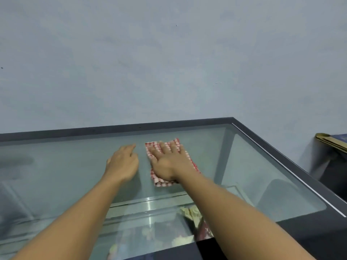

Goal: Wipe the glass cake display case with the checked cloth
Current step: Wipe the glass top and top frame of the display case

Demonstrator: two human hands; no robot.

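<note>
Presses right grip (169, 162) flat, fingers spread, onto red-and-white checked cloth (163, 182); pinches nothing. Rests left grip (122, 162) on bare glass just beside it, fingers loosely bent, empty. Nearest, shows only blurred pale and dark-red shapes under the pane. Puts the cloth midway back on the dark-framed glass cake display case (75, 184), right of centre. Looks mid-wipe: dull smear (16, 162) at far left seemingly untouched, side panes not shown done. Beyond, pale blue-grey plaster wall (169, 62). Offers no readable writing or brand anywhere.
</note>
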